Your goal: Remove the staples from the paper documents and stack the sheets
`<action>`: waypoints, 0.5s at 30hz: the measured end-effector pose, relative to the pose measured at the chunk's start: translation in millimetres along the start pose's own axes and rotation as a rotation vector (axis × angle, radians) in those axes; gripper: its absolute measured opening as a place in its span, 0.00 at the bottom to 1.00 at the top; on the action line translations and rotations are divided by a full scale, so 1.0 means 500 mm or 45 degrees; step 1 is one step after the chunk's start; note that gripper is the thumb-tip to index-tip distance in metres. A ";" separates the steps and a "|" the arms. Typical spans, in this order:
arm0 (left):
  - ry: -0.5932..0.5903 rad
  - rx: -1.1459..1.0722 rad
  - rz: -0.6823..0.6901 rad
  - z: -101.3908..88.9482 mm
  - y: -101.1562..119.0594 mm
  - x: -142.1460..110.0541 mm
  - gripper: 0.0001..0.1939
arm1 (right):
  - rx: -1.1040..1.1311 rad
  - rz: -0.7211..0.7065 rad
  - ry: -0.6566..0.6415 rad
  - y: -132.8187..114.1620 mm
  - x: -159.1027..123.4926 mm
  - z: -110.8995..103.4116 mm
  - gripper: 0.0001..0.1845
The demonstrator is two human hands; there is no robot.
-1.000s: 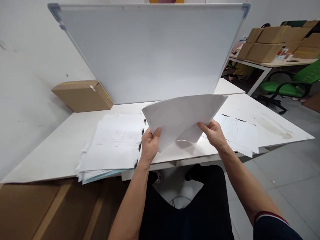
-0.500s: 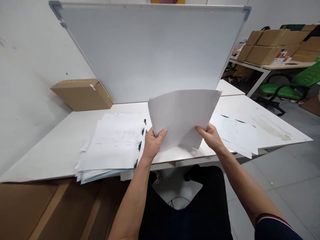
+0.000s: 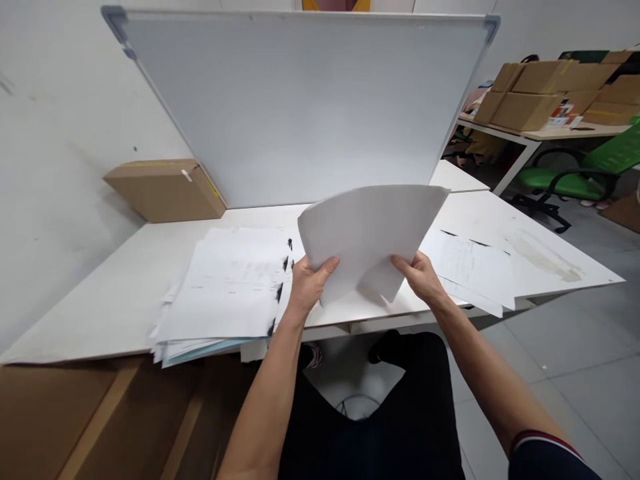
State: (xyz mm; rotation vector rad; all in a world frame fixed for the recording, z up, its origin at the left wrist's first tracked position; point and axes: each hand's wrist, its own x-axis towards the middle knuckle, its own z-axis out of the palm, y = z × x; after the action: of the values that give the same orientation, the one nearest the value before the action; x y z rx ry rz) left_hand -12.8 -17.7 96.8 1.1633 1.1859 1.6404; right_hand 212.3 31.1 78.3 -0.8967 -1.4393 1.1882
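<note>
Between my hands, raised over the front of the white desk (image 3: pixel 115 287), is a curved sheaf of white paper (image 3: pixel 367 230); I cannot tell how many sheets it has. My left hand (image 3: pixel 310 283) pinches its left side, thumb on the near face. On the opposite side my right hand (image 3: pixel 420 273) grips it the same way. The fingers behind the paper are hidden. To the left lies a thick, uneven stack of printed papers (image 3: pixel 225 287) with black marks along its right edge. A few printed sheets (image 3: pixel 473 267) rest to the right, partly over the front edge.
A whiteboard (image 3: pixel 300 107) leans upright at the back of the desk. Left of it stands a cardboard box (image 3: pixel 165 193). Farther right are a second table with stacked cartons (image 3: pixel 530 93) and a green chair (image 3: pixel 575 180). Large cardboard (image 3: pixel 45 413) lies below the desk at left.
The paper's top edge has tipped slightly lower and bows more. Both hands keep their hold, with the left shifted a little to the right. The stacks on the desk have not moved.
</note>
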 end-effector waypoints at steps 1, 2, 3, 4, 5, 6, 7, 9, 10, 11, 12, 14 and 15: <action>-0.005 0.025 0.000 0.001 0.001 0.000 0.19 | -0.007 0.009 -0.014 0.000 -0.001 0.000 0.15; -0.008 0.042 -0.001 0.002 0.003 0.000 0.19 | -0.011 0.011 -0.019 0.000 -0.002 0.000 0.15; -0.007 0.048 -0.003 0.004 0.006 0.000 0.19 | -0.010 0.003 -0.015 0.000 -0.002 -0.001 0.15; -0.003 0.043 -0.009 0.005 0.009 0.000 0.18 | -0.006 -0.007 -0.007 0.000 -0.003 -0.002 0.15; 0.000 0.032 -0.020 0.006 0.012 -0.001 0.18 | -0.002 -0.017 0.000 0.001 -0.003 -0.003 0.15; 0.002 0.020 -0.033 0.007 0.016 -0.001 0.19 | 0.000 -0.023 0.003 0.001 -0.003 -0.005 0.15; 0.002 0.011 -0.043 0.007 0.019 -0.001 0.19 | -0.001 -0.024 0.005 0.002 -0.003 -0.007 0.15; -0.009 -0.003 -0.049 0.008 0.023 0.001 0.19 | -0.012 -0.011 0.010 0.004 -0.004 -0.011 0.15; -0.020 -0.010 -0.045 0.008 0.024 0.002 0.18 | -0.021 -0.001 0.017 0.005 -0.004 -0.012 0.16; -0.025 -0.015 -0.035 0.009 0.025 0.003 0.18 | -0.033 0.006 0.026 0.006 -0.004 -0.014 0.16; -0.021 -0.019 -0.023 0.010 0.025 0.004 0.18 | -0.044 0.011 0.032 0.006 -0.005 -0.015 0.15; -0.005 -0.021 -0.011 0.012 0.026 0.006 0.18 | -0.052 0.002 0.032 0.005 -0.006 -0.015 0.15; 0.009 -0.018 -0.003 0.014 0.027 0.007 0.19 | -0.050 -0.005 0.023 0.004 -0.006 -0.014 0.14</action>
State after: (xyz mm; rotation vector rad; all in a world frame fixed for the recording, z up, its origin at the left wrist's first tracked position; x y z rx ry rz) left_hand -8.1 -16.1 111.5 1.1476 1.1781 1.6501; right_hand 219.8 30.0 75.4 -0.9291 -1.4535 1.1497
